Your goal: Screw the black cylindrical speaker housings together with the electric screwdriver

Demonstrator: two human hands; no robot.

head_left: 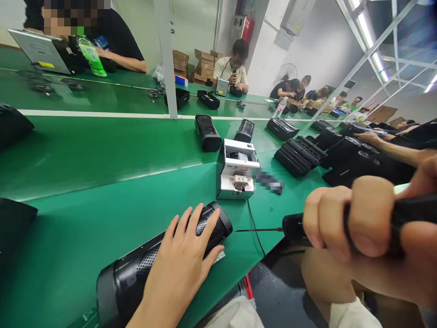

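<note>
Basically a black cylindrical speaker (160,264) lies on its side at the near edge of the green bench (85,191), long axis running from lower left up to the right, its round end cap facing right toward the screwdriver tip. Left hand (180,264) lies palm-down on top of it, fingers spread flat over the mesh grille, pressing not wrapping, so the hand is open on the speaker. Forearm comes in from the bottom edge. Just beyond, a small white machine (236,169) stands upright on the bench, with a black cord running from it toward the near edge. Right hand (355,218) is fisted tight around a black electric screwdriver (297,230) held horizontal, thin bit pointing left at the speaker's end cap, tip close but apart from it. More black speakers (207,132) lie across the bench, upper middle and right. A co-worker's forearm (385,146) rests among those at right. Other people sit across and further down the line; stacked cardboard boxes (201,64) and white walls behind.
</note>
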